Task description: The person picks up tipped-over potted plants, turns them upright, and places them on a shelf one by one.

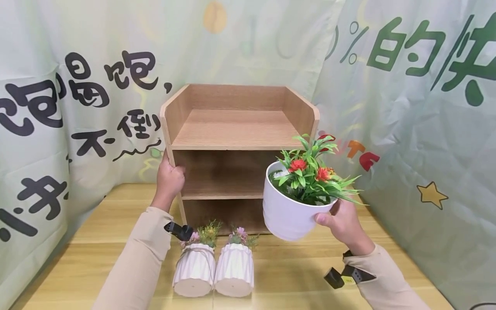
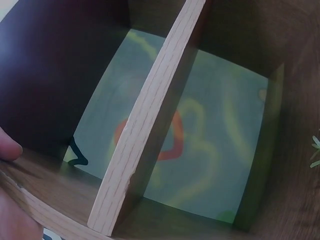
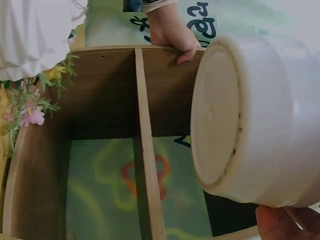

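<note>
A wooden shelf unit with an upright rim round its top stands on the table. Its left side panel is gripped by my left hand, thumb on the inner face, as the left wrist view also shows with the thumb at the board's edge. My right hand holds a white flowerpot by its right side, raised before the shelf's right half. Green leaves and red artificial flowers fill the pot. Seen from the right wrist, the pot's round base faces the shelf's compartments.
Two white pleated pots with small pink flowers lie in front of the shelf, bases facing me. The wooden table extends around them. Printed cloth curtains hang behind and on both sides.
</note>
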